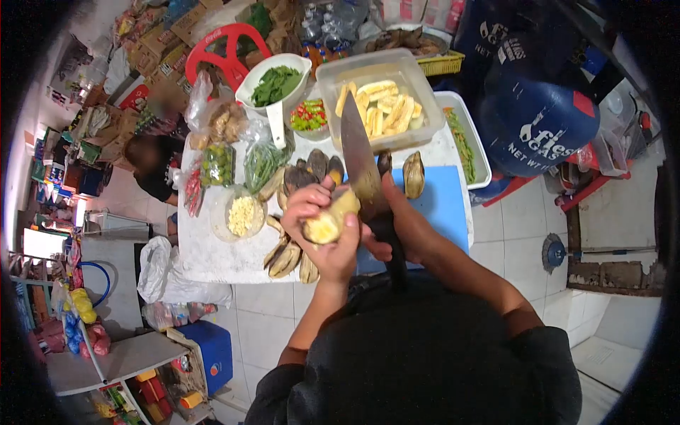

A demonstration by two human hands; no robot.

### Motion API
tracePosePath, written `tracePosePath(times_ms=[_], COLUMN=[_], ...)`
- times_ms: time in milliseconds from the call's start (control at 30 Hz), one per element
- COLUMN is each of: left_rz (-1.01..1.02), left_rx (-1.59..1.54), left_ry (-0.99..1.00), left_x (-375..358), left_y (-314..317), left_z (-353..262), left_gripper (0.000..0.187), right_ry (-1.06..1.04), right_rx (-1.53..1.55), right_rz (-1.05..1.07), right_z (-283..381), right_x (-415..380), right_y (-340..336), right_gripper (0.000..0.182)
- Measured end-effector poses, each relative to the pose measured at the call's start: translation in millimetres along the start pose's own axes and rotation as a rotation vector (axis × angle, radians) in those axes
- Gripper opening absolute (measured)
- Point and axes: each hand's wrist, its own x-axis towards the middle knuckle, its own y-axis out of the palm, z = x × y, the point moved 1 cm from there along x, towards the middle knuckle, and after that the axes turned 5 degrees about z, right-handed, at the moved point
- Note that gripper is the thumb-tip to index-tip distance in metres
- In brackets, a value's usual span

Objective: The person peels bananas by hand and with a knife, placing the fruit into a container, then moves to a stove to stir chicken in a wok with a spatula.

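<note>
My left hand [319, 219] is wrapped round a partly peeled banana [331, 221], its pale cut end facing me. In my right hand [405, 223] is the handle of a large knife [363, 156], whose broad blade points up and away, close beside the banana. Dark-skinned bananas [312, 170] lie just beyond my left hand, and another [414, 175] rests on the blue cutting board [446, 205]. Banana peels [285, 258] are at the near left edge of the table. Peeled banana pieces [386, 106] fill part of a clear plastic tub [425, 131].
The white table [205, 265] also holds a white strainer [244, 92] of leaves, cut peppers [309, 115], a bowl of chopped garlic [244, 216], bagged green beans [265, 166] and a white tray [482, 159]. Blue gas cylinders [542, 120] stand right; a person [152, 166] is at left.
</note>
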Motion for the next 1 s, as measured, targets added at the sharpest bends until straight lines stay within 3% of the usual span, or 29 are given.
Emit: tracePosePath(times_ms=[367, 433, 600, 700, 733, 833, 867, 933, 1000], left_rz=[0.302, 0.453, 0.476, 0.362, 0.366, 0.215, 0.217, 0.113, 0.098], left_rx=[0.06, 0.205, 0.176, 0.036, 0.034, 0.035, 0.034, -0.037, -0.091], left_ry=[0.0, 0.029, 0.047, -0.229, -0.223, -0.564, -0.559, -0.711, -0.735], left_x=[4.0, 4.3, 2.4, -0.3, -3.6, -17.2, -21.5, -26.7, -26.5], left_y=[1.1, 4.6, 7.1, 8.9, 7.4, 5.6, 4.7, 2.7, 7.9], left_z=[-0.7, -5.8, -2.7, -4.0, -0.9, 3.6, 5.2, 11.2, 5.9], left_gripper=[0.045, 0.046, 0.05, 0.055, 0.055, 0.066, 0.066, 0.064, 0.063], right_ry=[0.0, -0.039, -0.05, -0.119, -0.177, -0.271, -0.275, -0.316, -0.308], right_rx=[0.005, 0.022, -0.039, -0.078, -0.103, -0.169, -0.172, -0.19, -0.191], right_rz=[-0.081, -0.14, -0.167, -0.203, -0.251, -0.267, -0.266, -0.461, -0.455], right_z=[5.8, 8.3, 10.0, 10.4, 11.8, 15.2, 17.9, 27.3, 29.0], right_x=[-6.2, -5.7, -9.0, -11.4, -12.1, -14.1, -15.1, -20.1, -19.8], right_y=[-3.2, 1.1, -5.6, -9.5, -11.2, -24.7, -24.9, -22.5, -26.8], right_gripper=[0.06, 0.058, 0.056, 0.055, 0.055, 0.056, 0.056, 0.06, 0.06])
